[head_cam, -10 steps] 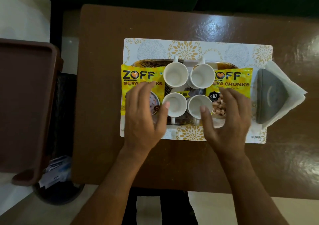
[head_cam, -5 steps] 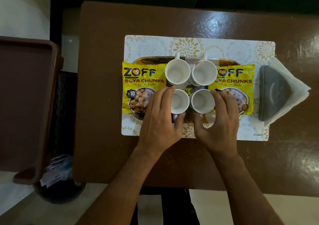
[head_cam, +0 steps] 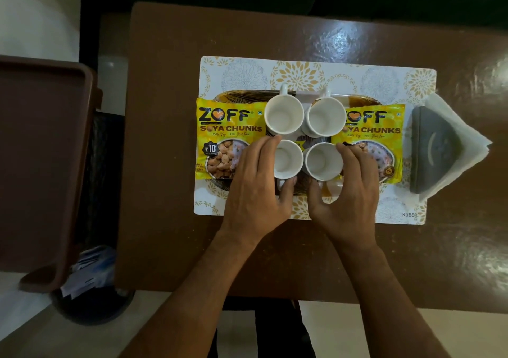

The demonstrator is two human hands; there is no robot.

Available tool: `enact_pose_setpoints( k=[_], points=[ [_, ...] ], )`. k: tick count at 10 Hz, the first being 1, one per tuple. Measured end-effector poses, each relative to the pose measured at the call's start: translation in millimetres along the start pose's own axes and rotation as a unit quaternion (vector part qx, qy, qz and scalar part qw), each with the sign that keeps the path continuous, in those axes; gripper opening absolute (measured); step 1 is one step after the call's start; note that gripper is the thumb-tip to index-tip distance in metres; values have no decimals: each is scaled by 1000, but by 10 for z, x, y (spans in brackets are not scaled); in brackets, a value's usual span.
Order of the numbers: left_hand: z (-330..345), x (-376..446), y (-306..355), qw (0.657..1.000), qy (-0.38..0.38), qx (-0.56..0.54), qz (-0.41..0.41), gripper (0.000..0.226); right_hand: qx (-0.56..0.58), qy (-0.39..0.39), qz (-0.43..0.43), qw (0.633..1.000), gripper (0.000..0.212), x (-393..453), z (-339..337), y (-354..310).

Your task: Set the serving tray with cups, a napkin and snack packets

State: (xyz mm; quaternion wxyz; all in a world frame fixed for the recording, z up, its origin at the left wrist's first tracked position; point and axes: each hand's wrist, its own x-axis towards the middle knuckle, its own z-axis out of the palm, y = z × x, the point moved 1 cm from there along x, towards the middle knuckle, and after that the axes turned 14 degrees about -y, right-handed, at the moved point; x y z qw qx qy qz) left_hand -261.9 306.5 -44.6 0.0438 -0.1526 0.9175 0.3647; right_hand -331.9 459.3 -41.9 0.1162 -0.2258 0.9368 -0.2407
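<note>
Nearest the camera, two bare forearms are extended over the near edge of a glossy brown table (head_cam: 170, 165). The left hand (head_cam: 257, 190) is curled round the near-left cup (head_cam: 288, 158), with fingers laid along its left side and the thumb set against its near wall beside the handle. The right hand (head_cam: 349, 195) is curled round the near-right cup (head_cam: 323, 161) in the same way, fingers along its right side and the thumb at its near wall. Both cups are white, upright and seen to be empty, and they are placed just beside each other on a brown patterned serving tray (head_cam: 236, 95), which is laid on a white placemat (head_cam: 316, 67) printed with gold and grey flowers. Two yellow soya chunks packets are laid flat over the ends of the tray: the left packet (head_cam: 220, 127) beside the left-hand cups, the right packet (head_cam: 376, 129) partly covered by the right fingers. Behind the held cups, the far-left cup (head_cam: 283, 114) and far-right cup (head_cam: 325, 117) are set upright, handles turned away. At the right edge of the placemat, white napkins (head_cam: 467, 138) are kept in a grey triangular holder (head_cam: 431, 151), off the tray. To the left of the table, a dark brown chair (head_cam: 38, 151) is seen.
</note>
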Motion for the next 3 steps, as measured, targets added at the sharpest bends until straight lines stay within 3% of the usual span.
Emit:
enact_pose_setpoints(
  k=[3],
  points=[
    [-79, -59, 36, 999, 35, 9, -2, 69, -34, 38, -40, 998, 70, -13, -100, -54]
  ],
)
